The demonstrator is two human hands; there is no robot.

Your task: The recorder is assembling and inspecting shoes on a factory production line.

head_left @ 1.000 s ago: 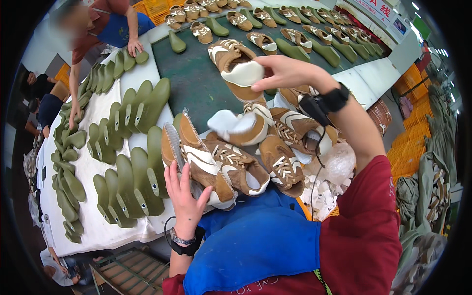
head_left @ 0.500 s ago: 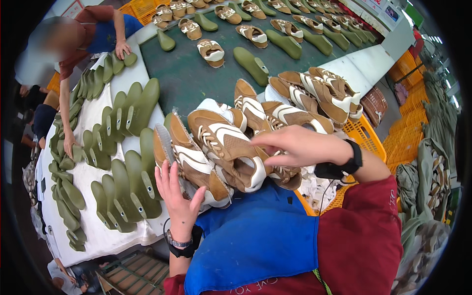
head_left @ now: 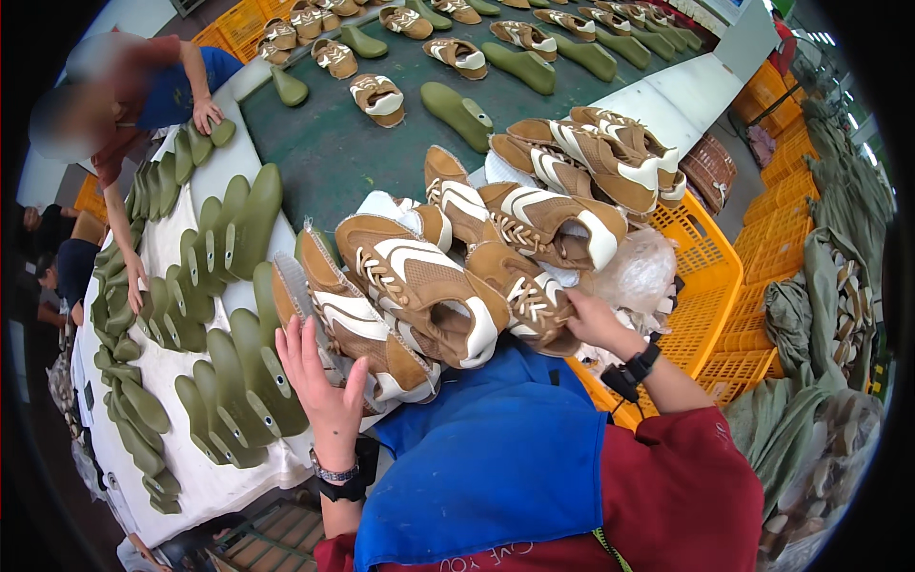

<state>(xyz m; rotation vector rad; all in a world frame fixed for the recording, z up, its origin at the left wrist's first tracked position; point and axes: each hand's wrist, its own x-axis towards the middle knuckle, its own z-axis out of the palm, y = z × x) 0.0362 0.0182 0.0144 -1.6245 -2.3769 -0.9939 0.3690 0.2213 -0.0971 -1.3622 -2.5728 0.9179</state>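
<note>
Brown and white lace-up shoe uppers lie heaped at the table's near edge. My left hand (head_left: 322,386) rests against the outer side of the leftmost shoe upper (head_left: 353,319), its fingers spread and holding nothing. A larger shoe upper (head_left: 419,276) leans beside that one, its opening facing me. My right hand (head_left: 599,324) pinches the edge of a laced shoe upper (head_left: 530,297) at the right of the heap, with some fingertips hidden behind it. Just above that hand is another shoe upper (head_left: 548,224) with a white heel.
Green shoe lasts (head_left: 233,381) stand in rows on the white table (head_left: 238,481) at left. More uppers and lasts line the green surface (head_left: 324,162) ahead. A yellow crate (head_left: 710,276) with plastic bags stands at right. A co-worker's hand (head_left: 136,276) touches lasts at far left.
My right hand has come down from above the heap to the right-hand shoe upper and closed on its edge. My left hand stays by the leftmost upper. The view has shifted slightly.
</note>
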